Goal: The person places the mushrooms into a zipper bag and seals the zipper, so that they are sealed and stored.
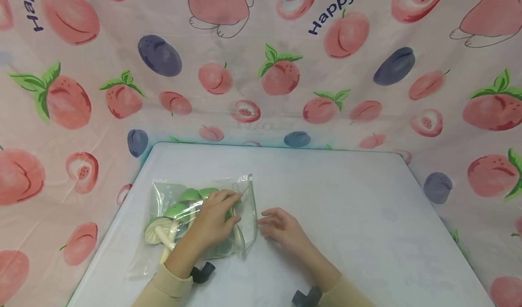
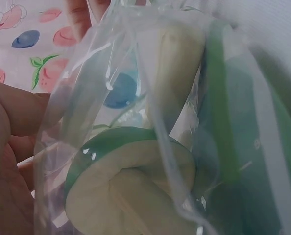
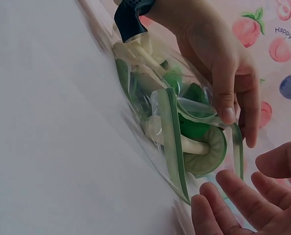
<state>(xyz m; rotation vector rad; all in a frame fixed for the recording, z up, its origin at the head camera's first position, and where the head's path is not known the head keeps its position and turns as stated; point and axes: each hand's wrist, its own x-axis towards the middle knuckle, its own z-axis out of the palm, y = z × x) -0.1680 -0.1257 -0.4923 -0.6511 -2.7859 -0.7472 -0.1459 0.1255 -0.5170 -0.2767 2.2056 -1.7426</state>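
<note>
A clear zip bag with green edging lies on the left half of the white table. Inside are several green-capped toy mushrooms with pale stems. My left hand reaches over the bag and holds its upper lip near the mouth, thumb on one side and fingers on the other. In the right wrist view the mouth gapes, and a mushroom shows just inside it. Just right of the mouth is my right hand, palm toward the bag, fingers loosely bent and holding nothing.
The white table extends to the right of the bag. A pink fruit-print cloth hangs along its back and sides. Dark wrist mounts sit at both cuffs.
</note>
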